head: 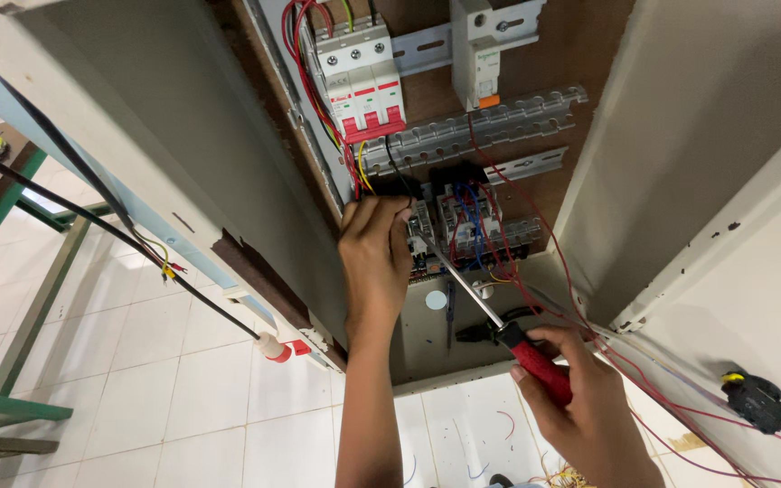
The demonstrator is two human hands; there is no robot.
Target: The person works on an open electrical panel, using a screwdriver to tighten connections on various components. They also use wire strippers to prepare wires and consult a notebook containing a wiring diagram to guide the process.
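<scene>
Terminal-tightening step, by my reading: right hand [580, 407] is fisted around the red-handled steel-shaft screwdriver [499, 318], its tip at the black wired contactor block [463, 221], left hand [377, 258] pinching a black wire [390, 163] beside that block; next move needs steady, square turning.

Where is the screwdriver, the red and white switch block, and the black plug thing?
screwdriver [542, 369], head view, on its red handle.
red and white switch block [365, 81], head view, on its front face.
black plug [754, 399], head view, on its body.
</scene>
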